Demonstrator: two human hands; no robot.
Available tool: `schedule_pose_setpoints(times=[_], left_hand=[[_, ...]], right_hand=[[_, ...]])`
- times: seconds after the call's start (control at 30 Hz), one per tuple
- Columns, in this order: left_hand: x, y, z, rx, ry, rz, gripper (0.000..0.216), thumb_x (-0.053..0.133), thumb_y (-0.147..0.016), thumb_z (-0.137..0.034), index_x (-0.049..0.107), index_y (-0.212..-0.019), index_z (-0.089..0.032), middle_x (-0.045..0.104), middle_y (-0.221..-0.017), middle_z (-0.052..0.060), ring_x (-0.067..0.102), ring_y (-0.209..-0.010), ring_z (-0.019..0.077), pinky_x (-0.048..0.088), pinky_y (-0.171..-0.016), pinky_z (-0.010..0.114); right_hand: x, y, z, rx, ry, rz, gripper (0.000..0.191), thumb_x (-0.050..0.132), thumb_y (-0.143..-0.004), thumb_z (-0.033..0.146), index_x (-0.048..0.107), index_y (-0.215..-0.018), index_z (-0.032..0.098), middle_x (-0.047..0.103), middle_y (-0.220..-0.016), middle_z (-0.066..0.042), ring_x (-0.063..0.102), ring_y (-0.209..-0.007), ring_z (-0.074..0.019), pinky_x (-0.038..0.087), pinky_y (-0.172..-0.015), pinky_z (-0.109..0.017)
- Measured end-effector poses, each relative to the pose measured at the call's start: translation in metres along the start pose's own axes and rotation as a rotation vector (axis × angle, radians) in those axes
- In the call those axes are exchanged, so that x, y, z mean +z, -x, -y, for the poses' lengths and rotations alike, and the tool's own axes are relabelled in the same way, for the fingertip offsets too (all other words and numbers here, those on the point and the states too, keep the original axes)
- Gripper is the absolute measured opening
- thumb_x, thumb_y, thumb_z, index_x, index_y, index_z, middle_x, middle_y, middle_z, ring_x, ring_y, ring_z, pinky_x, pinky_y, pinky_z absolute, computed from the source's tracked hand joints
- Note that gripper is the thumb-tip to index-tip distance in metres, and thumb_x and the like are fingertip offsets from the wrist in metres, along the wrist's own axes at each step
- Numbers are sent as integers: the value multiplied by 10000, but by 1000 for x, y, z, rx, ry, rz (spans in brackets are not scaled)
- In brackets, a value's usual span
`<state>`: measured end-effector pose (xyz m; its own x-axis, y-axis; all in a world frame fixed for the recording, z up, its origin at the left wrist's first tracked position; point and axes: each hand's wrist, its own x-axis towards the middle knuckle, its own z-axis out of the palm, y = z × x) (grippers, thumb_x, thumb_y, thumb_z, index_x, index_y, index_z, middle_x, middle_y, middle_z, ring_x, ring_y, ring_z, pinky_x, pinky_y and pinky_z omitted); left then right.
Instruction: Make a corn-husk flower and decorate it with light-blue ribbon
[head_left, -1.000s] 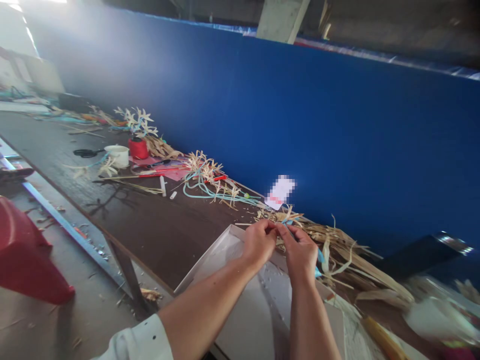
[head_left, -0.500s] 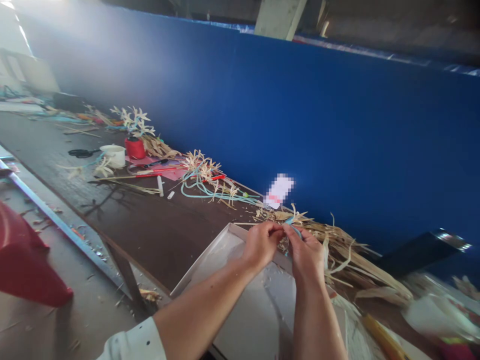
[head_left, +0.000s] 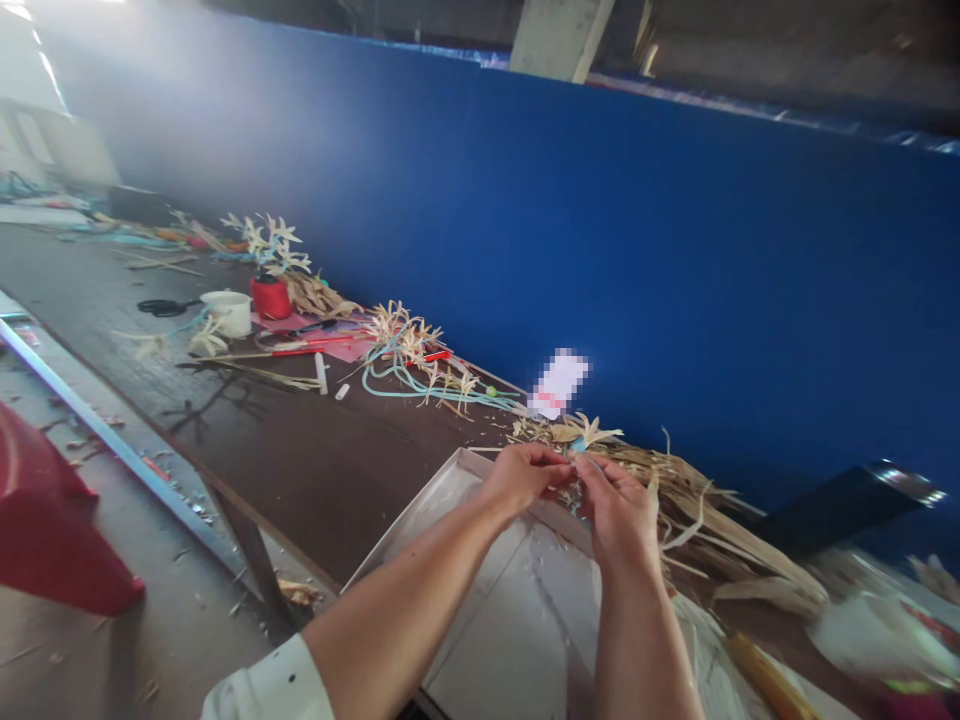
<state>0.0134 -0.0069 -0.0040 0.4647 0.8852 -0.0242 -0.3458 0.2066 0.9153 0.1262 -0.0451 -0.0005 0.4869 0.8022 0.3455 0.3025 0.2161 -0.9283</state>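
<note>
My left hand and my right hand meet above the far edge of a shallow white box, fingertips pinched together. Between them is a pale dried-husk flower with light blue at its base; its petals point up and away from me. The fingers hide most of the stem. Just beyond my hands lies a heap of dried husks, running off to the right. Further left, finished-looking husk flowers with light blue stems rest on the dark table.
Along the table stand a white cup and a red thread spool, with black scissors beside them. A blue partition rises behind. A red plastic stool is on the littered floor at left.
The flower between my fingers has turned, so its petals now spread more openly to the right. My right hand has shifted slightly right and down; the left stays nearly in place.
</note>
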Motion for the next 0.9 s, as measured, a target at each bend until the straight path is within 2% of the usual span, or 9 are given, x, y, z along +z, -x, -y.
schedule_pose_setpoints(times=[0.13,0.27,0.4,0.57,0.9], left_hand=[[1,-1,-1,19,-77,6,185,655,-664,-265,652,-748,-101,589,-613,13,501,-532,74,442,-571,226],[1,-1,1,109,-200,28,194,576,-715,-288,653,-702,-110,561,-559,0,465,-486,75,407,-534,216],[2,2,0,179,-319,-26,183,553,-720,-283,653,-709,-130,573,-571,-4,476,-511,85,373,-519,202],[4,0,1,159,-295,-92,147,584,-687,-265,618,-669,-123,568,-564,-7,461,-507,77,346,-502,192],[8,-9,1,44,-208,-92,203,667,-606,-299,635,-681,-113,583,-564,-4,482,-520,79,385,-549,203]], right_hand=[[-1,-1,-3,56,-38,30,559,665,-595,551,682,-940,111,635,-598,-37,549,-518,-159,429,-499,-278],[0,-3,-4,48,-44,14,519,668,-604,522,693,-927,117,650,-633,-52,581,-574,-187,454,-547,-301],[1,-3,-3,28,-41,17,475,670,-611,503,704,-907,133,668,-685,-66,607,-654,-212,474,-620,-318],[-1,-3,-1,23,10,7,459,649,-636,499,710,-916,140,677,-702,-68,614,-703,-225,475,-654,-314],[-6,-3,4,27,14,17,369,654,-664,449,709,-899,171,692,-837,-53,615,-853,-235,460,-766,-310]])
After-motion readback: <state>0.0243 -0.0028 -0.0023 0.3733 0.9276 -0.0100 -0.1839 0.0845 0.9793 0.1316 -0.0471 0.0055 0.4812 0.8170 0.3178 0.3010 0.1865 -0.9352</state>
